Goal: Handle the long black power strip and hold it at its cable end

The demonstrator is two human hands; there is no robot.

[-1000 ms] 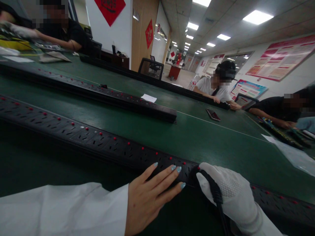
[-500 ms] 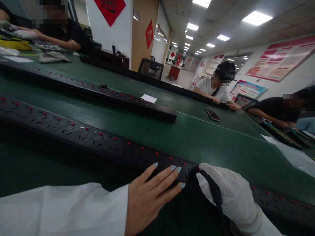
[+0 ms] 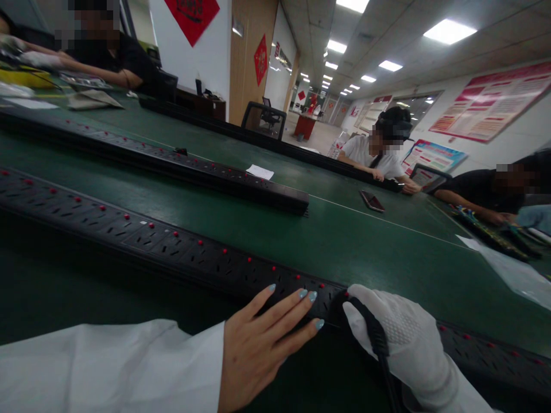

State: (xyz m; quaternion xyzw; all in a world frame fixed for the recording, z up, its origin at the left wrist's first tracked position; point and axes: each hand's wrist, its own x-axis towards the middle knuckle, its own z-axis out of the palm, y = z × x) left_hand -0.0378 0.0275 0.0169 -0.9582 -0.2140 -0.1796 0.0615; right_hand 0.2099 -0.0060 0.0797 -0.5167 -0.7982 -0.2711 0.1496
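Observation:
A long black socket strip with a row of red dots runs slantwise over the green table. Bare and spread, my left hand rests its fingertips on the strip and holds nothing. Just right of it, my right hand, in a white glove, is closed round a black plug with a thick cable. The plug is against the strip's sockets; its pins are hidden. The cable runs down toward the bottom edge.
A second black strip lies farther back on the green table, with a white paper slip behind it. A phone and a plastic sheet lie to the right. Several people sit around the table's far sides.

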